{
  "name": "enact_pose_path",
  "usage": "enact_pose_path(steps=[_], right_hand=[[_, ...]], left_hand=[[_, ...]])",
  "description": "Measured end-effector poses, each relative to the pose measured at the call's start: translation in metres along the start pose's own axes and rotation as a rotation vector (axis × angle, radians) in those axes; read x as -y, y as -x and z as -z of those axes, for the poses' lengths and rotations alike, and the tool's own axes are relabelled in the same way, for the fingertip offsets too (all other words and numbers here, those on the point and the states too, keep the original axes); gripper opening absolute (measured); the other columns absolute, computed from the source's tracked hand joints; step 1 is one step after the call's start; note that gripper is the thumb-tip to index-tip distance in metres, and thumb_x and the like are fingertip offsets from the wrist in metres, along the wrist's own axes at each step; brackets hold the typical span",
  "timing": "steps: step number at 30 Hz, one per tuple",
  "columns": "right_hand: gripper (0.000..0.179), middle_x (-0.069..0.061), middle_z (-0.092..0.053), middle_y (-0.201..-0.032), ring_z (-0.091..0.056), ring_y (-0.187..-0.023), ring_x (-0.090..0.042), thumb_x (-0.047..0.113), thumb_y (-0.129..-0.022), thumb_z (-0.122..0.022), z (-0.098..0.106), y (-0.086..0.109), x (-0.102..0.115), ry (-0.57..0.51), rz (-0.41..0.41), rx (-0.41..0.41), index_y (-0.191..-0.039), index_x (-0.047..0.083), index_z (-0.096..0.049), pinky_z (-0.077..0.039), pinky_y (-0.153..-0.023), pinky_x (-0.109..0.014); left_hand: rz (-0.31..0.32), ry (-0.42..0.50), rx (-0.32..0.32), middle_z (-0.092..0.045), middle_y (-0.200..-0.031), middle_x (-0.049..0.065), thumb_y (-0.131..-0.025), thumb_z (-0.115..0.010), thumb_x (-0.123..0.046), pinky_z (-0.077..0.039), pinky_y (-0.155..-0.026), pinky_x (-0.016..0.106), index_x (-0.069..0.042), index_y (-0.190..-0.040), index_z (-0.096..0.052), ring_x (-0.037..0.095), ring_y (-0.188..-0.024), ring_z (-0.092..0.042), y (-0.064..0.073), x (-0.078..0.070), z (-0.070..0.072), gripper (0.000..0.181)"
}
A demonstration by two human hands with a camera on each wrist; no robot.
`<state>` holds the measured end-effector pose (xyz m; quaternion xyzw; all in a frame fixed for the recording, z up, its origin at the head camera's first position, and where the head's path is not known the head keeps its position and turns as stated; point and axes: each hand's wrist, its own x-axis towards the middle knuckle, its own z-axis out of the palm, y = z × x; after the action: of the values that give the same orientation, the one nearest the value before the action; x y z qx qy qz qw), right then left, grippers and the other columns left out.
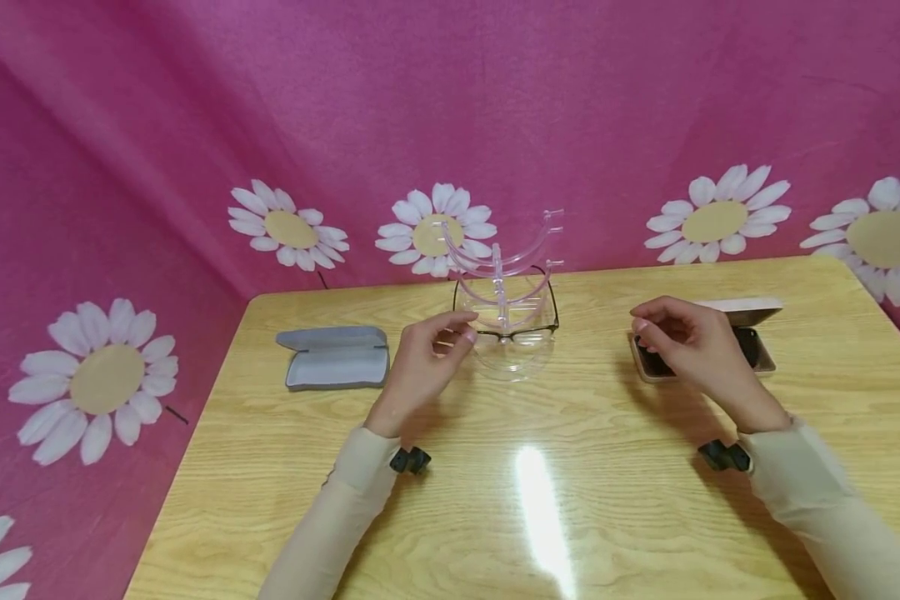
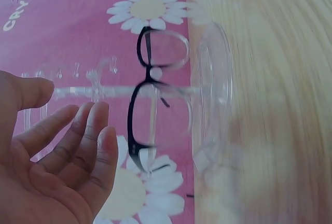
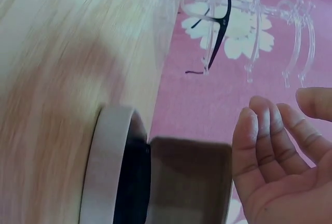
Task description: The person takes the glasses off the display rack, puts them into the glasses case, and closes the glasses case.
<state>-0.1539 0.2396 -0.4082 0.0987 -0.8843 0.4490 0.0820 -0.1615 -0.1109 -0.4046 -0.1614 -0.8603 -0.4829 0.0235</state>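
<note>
Black-and-clear eyeglasses point(image 2: 133, 116) rest on the lower tier of a clear plastic glasses stand point(image 1: 499, 287). My left hand point(image 1: 429, 354) is just left of them, fingers loosely bent; the left wrist view shows nothing in its grasp, with a gap between fingertips and frame. On the right, an open brownish glasses case point(image 3: 106, 167) has its lid point(image 3: 189, 182) raised and something black point(image 3: 136, 182) inside. Over this case hovers my right hand point(image 1: 686, 337), empty, with fingers loosely curved and the thumb apart from them in the right wrist view. It partly hides the case in the head view.
A grey glasses case point(image 1: 337, 367) lies open at the left of the wooden table point(image 1: 450, 517), its pale inside showing. Behind the table's back edge hangs a pink cloth point(image 1: 570, 108) with daisies. The stand's upper curved arms stick up near that cloth.
</note>
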Motion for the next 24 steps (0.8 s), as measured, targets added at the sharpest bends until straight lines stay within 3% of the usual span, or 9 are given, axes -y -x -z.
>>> enact_pose_path(steps=[3, 7, 10, 14, 20, 24], right_hand=[[0.014, 0.014, -0.069, -0.081, -0.065, -0.067, -0.007, 0.017, -0.094, -0.065, -0.007, -0.004, 0.001, -0.004, 0.011, 0.022, -0.106, 0.018, -0.07, -0.05, -0.058, -0.017], [0.015, 0.007, -0.068, -0.081, -0.059, -0.052, -0.012, 0.021, -0.095, -0.063, -0.016, -0.007, 0.004, -0.043, 0.005, 0.069, -0.109, 0.02, -0.068, -0.048, -0.047, -0.024], [0.016, 0.003, -0.069, -0.082, -0.059, -0.053, -0.013, 0.024, -0.095, -0.063, -0.022, -0.01, 0.007, -0.038, 0.005, 0.082, -0.109, 0.02, -0.067, -0.048, -0.048, -0.025], [0.016, 0.001, -0.069, -0.086, -0.066, -0.07, -0.008, 0.024, -0.094, -0.064, -0.029, -0.014, 0.011, -0.005, 0.022, 0.066, -0.11, 0.02, -0.068, -0.05, -0.06, -0.019], [0.02, -0.009, -0.07, -0.089, -0.065, -0.072, -0.003, 0.018, -0.092, -0.066, -0.039, -0.021, 0.015, -0.062, 0.036, 0.064, -0.112, 0.014, -0.067, -0.052, -0.063, -0.017], [0.022, -0.008, -0.071, -0.092, -0.064, -0.076, 0.0, 0.017, -0.091, -0.068, -0.044, -0.026, 0.016, -0.069, 0.027, 0.06, -0.113, 0.014, -0.067, -0.051, -0.066, -0.014]], left_hand=[[0.013, 0.003, -0.045, -0.072, -0.103, 0.001, -0.096, -0.061, -0.026, -0.059, -0.077, 0.028, -0.016, -0.121, -0.068, 0.013, -0.09, -0.07, 0.0, 0.006, 0.005, 0.027], [0.047, 0.014, -0.104, -0.074, -0.105, 0.003, -0.095, -0.062, -0.024, -0.06, -0.077, 0.03, -0.016, -0.117, -0.07, 0.016, -0.091, -0.07, -0.004, 0.014, 0.009, 0.024], [0.071, 0.023, -0.135, -0.074, -0.102, 0.004, -0.094, -0.064, -0.021, -0.06, -0.076, 0.032, -0.016, -0.115, -0.071, 0.017, -0.092, -0.071, -0.006, 0.018, 0.01, 0.023], [0.081, 0.019, -0.152, -0.073, -0.102, 0.005, -0.093, -0.064, -0.02, -0.06, -0.076, 0.033, -0.011, -0.118, -0.069, 0.018, -0.093, -0.071, -0.007, 0.021, 0.011, 0.027], [0.118, 0.012, -0.16, -0.069, -0.111, 0.013, -0.093, -0.065, -0.021, -0.06, -0.079, 0.034, -0.012, -0.126, -0.064, 0.02, -0.097, -0.07, -0.007, 0.025, 0.01, 0.034], [0.156, 0.012, -0.147, -0.067, -0.115, 0.014, -0.093, -0.065, -0.023, -0.06, -0.082, 0.034, -0.014, -0.129, -0.061, 0.02, -0.099, -0.07, -0.008, 0.026, 0.008, 0.038]])
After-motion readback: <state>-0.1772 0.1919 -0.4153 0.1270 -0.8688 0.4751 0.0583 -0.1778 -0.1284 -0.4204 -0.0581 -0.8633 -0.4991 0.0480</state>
